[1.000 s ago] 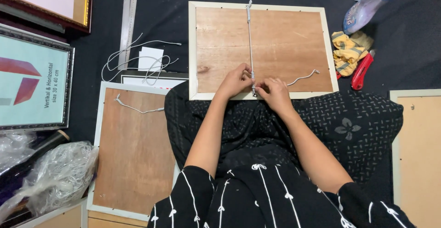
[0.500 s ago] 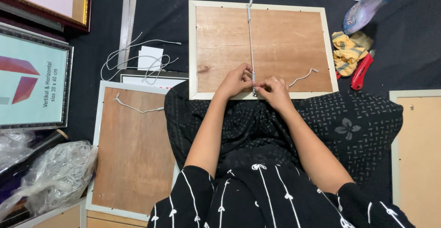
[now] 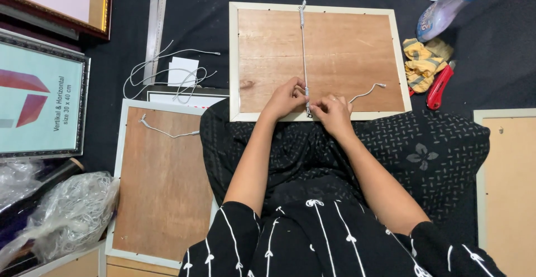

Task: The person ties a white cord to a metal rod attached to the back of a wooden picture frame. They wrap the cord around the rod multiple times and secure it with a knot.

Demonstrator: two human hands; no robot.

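A white-edged picture frame (image 3: pixel 237 59) lies face down on the dark floor, its brown wooden backing up. A taut white cord (image 3: pixel 303 48) runs from the frame's far edge to its near edge. My left hand (image 3: pixel 286 97) and my right hand (image 3: pixel 331 109) meet at the cord's near end, fingers pinched on it by the frame's near edge. A loose tail of the cord (image 3: pixel 368 92) curls off to the right of my right hand.
A second face-down frame (image 3: pixel 162 193) with a short cord lies left of my lap. Loose cords and a white card (image 3: pixel 183 70), a metal ruler (image 3: pixel 156 26), framed pictures (image 3: pixel 39 98), crumpled plastic (image 3: pixel 67 215), a spray bottle (image 3: pixel 446 9), yellow cloth (image 3: pixel 427 59), red cutter (image 3: pixel 441 79), another backing (image 3: pixel 511 188).
None of note: both hands stay at the cord's near end, with only slight finger movement.
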